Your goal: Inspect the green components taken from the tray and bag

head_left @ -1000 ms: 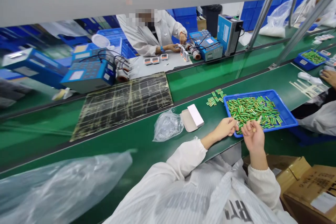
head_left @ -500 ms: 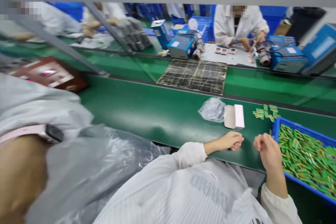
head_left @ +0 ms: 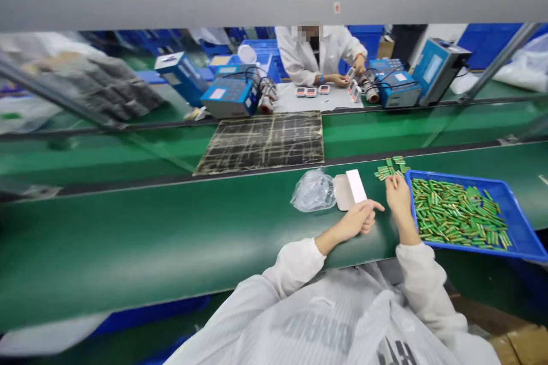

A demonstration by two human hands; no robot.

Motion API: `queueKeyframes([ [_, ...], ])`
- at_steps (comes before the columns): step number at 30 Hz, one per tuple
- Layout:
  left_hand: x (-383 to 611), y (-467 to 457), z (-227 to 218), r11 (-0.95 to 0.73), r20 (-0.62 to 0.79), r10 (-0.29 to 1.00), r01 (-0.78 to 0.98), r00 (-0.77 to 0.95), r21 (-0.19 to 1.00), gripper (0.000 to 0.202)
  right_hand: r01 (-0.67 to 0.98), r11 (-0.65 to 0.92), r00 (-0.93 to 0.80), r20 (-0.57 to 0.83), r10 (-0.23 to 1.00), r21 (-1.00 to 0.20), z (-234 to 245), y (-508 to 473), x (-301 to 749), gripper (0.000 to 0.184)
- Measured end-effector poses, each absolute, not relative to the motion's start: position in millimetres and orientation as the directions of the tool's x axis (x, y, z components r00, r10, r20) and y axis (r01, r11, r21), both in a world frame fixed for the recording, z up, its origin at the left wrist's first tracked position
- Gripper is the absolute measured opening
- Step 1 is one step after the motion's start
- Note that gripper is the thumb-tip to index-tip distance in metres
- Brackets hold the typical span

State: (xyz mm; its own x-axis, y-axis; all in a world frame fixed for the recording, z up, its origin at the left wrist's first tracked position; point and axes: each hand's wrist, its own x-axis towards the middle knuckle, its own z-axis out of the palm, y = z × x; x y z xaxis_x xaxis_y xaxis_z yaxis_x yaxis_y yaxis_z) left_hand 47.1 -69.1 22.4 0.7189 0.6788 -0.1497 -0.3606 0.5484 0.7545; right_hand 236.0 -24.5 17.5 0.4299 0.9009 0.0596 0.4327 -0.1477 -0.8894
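My left hand (head_left: 358, 219) is over the green belt, in front of a small white box (head_left: 357, 185) with its flap out. Its index finger points right while the other fingers curl in; whatever they may hold is hidden. My right hand (head_left: 399, 199) pinches a small green circuit board at its fingertips, by a loose group of small green circuit boards (head_left: 389, 169). Just right of that hand stands a blue tray (head_left: 524, 228) holding many more such boards. A clear plastic bag (head_left: 313, 190) lies left of the box.
A dark scuffed mat (head_left: 265, 142) lies beyond the belt (head_left: 141, 228). Across the line, a co-worker in white (head_left: 319, 57) handles small white devices beside blue machines (head_left: 233, 91). A grey shelf beam (head_left: 257, 11) crosses overhead, with slanted posts at both sides.
The view has swung right, so the neighbour's arm at left is gone. My right hand has moved forward to the loose boards. My left index finger now extends.
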Motion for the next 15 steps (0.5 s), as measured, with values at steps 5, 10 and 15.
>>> queueKeyframes([
  [5, 71.1, -44.3, 28.6, 0.581, -0.177, 0.701, -0.410, 0.691, 0.703, 0.070, 0.709, -0.428, 0.506, -0.018, 0.862, -0.560, -1.5, -10.0, 231.1, 0.058],
  [10, 83.6, -30.7, 27.8, 0.484, -0.209, 0.764, -0.328, 0.611, 0.811, 0.073, 0.742, -0.501, 0.540, -0.047, 0.841, -0.444, -12.5, -6.7, 238.0, 0.045],
  [15, 74.5, -16.2, 22.4, 0.414, -0.241, 0.834, -0.274, 0.496, 0.868, 0.073, 0.486, -0.334, 0.600, 0.030, 0.800, -0.807, -17.6, -29.3, 233.2, 0.041],
])
